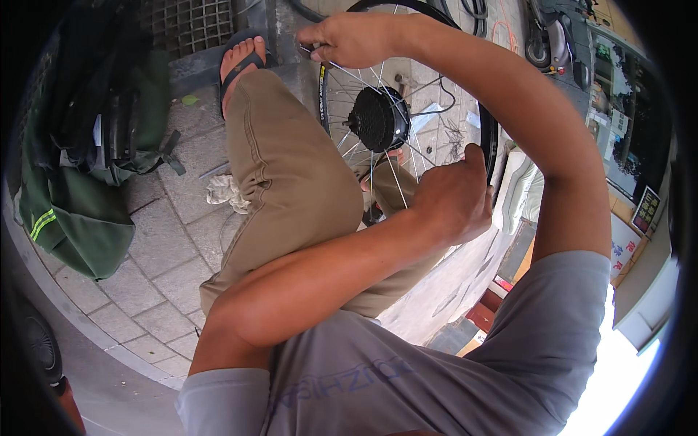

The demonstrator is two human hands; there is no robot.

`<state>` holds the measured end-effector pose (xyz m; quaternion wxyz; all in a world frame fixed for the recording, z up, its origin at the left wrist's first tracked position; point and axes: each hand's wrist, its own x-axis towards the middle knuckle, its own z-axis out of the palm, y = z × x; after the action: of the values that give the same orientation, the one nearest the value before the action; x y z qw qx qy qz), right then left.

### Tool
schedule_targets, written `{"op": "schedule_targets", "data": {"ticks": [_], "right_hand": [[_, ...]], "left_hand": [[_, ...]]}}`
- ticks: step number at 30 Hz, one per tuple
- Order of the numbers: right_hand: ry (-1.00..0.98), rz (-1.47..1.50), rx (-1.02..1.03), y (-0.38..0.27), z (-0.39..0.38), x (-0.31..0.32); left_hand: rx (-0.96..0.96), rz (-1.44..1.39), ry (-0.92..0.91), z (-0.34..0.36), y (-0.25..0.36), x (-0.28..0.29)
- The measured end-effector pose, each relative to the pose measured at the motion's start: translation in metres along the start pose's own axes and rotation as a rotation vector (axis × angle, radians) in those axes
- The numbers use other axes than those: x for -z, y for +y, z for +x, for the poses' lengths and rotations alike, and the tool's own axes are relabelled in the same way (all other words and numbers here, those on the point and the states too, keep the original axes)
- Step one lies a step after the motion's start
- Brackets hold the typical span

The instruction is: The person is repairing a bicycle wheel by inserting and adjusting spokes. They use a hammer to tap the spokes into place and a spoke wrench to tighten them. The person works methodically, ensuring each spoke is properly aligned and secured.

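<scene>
A bicycle wheel (492, 134) with a black rim and tyre stands tilted between my legs. At its middle is a black hub (393, 120) with a dark sprocket cluster, from which thin metal spokes (393, 176) fan out and a black cable leads off. My left hand (454, 195) is closed round the near right side of the rim, thumb up. Over the far left part of the rim, my right hand (349, 42) pinches a thin spoke, its tip showing past the fingers. My palm and fingers hide that stretch of rim.
My sandalled foot (243, 58) rests beside a metal drain grate (190, 27). A dark green bag (76, 221) lies on the paving at left, and a crumpled pale cloth (227, 192) beside my leg. A parked scooter (549, 40) is at far right, near white padding (518, 185).
</scene>
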<state>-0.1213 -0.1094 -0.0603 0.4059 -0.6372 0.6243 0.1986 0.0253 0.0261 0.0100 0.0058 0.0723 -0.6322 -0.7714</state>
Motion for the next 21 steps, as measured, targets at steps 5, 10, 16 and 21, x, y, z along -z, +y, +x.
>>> {"op": "schedule_targets", "data": {"ticks": [5, 10, 16, 21], "right_hand": [[-0.021, -0.015, 0.004, 0.005, 0.004, -0.007], [-0.104, 0.003, 0.051, -0.005, 0.009, -0.008], [-0.4, -0.104, 0.095, -0.008, 0.062, -0.045], [-0.709, -0.293, -0.037, -0.03, 0.087, -0.054]], "left_hand": [[0.007, -0.026, -0.021, -0.001, 0.004, 0.003], [-0.02, -0.034, 0.022, 0.0, 0.001, 0.001], [-0.049, -0.039, 0.038, 0.003, -0.002, -0.001], [-0.289, -0.039, 0.152, 0.008, -0.024, -0.02]]}}
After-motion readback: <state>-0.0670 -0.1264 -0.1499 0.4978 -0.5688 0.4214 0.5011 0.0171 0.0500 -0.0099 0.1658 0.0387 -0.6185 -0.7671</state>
